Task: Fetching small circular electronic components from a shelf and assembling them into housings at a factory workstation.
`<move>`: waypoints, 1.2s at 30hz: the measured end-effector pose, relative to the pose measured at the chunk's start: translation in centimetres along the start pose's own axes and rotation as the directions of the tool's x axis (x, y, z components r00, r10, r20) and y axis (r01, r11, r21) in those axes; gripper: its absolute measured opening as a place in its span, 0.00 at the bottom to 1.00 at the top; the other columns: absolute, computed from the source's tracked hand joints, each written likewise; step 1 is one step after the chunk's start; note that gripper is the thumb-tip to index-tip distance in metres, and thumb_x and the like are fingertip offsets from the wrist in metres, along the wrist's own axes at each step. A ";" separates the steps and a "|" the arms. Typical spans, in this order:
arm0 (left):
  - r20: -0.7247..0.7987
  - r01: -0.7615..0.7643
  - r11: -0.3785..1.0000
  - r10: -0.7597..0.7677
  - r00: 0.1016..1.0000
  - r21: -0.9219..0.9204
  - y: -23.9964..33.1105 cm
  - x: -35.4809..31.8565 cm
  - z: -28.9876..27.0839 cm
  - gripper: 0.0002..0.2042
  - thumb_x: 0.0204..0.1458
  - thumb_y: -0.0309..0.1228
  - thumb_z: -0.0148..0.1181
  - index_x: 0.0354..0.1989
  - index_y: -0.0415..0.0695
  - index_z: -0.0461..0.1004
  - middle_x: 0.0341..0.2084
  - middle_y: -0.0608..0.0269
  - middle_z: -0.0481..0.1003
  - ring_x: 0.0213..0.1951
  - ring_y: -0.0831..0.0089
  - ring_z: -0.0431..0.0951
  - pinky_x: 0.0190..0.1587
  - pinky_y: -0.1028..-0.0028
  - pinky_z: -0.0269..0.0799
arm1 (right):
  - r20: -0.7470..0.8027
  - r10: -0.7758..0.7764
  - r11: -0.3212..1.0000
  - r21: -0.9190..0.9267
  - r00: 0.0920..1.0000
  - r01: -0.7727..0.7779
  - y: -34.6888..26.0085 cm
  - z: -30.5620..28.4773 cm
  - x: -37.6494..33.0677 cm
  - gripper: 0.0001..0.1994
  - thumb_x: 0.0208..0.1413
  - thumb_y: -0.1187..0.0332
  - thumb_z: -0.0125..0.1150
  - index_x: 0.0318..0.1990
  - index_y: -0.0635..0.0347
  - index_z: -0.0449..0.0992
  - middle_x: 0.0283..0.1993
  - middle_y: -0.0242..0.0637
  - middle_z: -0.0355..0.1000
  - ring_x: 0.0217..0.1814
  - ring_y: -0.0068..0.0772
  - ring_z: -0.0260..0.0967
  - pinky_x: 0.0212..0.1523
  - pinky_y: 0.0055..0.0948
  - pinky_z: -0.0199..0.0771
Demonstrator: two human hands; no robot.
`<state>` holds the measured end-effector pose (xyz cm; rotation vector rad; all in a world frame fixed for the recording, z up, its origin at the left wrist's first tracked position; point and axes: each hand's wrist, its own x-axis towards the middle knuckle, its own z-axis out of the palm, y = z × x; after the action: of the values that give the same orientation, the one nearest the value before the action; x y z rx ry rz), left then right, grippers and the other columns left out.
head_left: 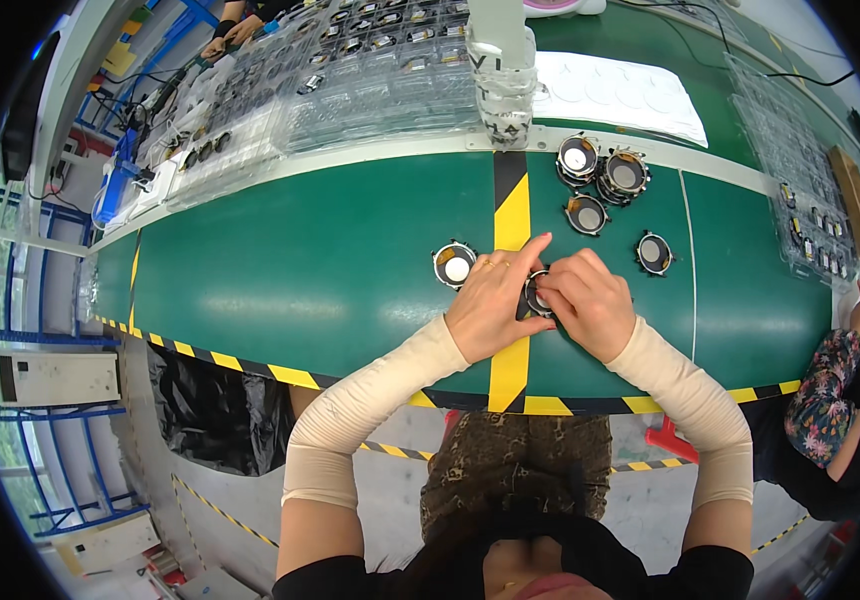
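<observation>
Deep green, that worktop (pixel 300 220)! Black-and-yellow stripes on the tape (pixel 512 215), cream sleeves (pixel 380 388), brown patterned trousers (pixel 515 465), round cases (pixel 654 255) silvery-rimmed, grey-centred, and pink flowers across a dark sleeve (pixel 820 408)!

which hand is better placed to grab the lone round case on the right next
Right, probably: the right hand is nearer that round case, while the left hand sits farther left, over the striped tape. Both are at another case.

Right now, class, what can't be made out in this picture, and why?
All in the head view:
- Round case: its right side, behind the right fingers; its underside faces down.
- Far worker's hands: the head above is cut off by the top edge.
- Parts in clear trays: too small for detail.
</observation>
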<state>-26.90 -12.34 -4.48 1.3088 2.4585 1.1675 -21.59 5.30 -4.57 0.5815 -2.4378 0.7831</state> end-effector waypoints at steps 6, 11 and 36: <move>0.014 0.007 1.000 -0.007 1.000 0.003 -0.1 -0.1 0.0 0.48 0.35 0.34 0.74 0.66 0.44 0.50 0.41 0.57 0.70 0.44 0.58 0.68 0.50 0.63 0.61 | 0.051 -0.065 0.997 0.040 0.997 0.063 0.5 -0.2 0.3 0.08 0.40 0.76 0.65 0.30 0.59 0.74 0.32 0.31 0.68 0.34 0.32 0.67 0.23 0.28 0.69; 0.031 -0.004 1.000 0.003 1.000 0.013 -0.2 0.1 -0.1 0.48 0.35 0.35 0.74 0.66 0.45 0.50 0.41 0.57 0.71 0.44 0.58 0.68 0.50 0.64 0.61 | 0.137 -0.121 0.991 0.078 0.983 0.111 1.0 -1.0 0.7 0.08 0.40 0.76 0.65 0.30 0.58 0.74 0.32 0.30 0.67 0.34 0.32 0.66 0.23 0.28 0.69; 0.041 -0.027 0.999 0.025 0.999 0.040 -0.2 0.2 -0.4 0.48 0.34 0.34 0.75 0.65 0.42 0.51 0.43 0.57 0.71 0.44 0.60 0.68 0.51 0.65 0.61 | 0.137 -0.146 0.987 0.081 0.980 0.136 1.0 -0.9 0.8 0.06 0.41 0.75 0.65 0.29 0.58 0.74 0.31 0.30 0.67 0.34 0.30 0.66 0.22 0.28 0.68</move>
<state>-27.32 -12.49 -4.31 1.3656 2.4560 1.0917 -22.45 6.43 -3.96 0.8550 -2.4721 0.7964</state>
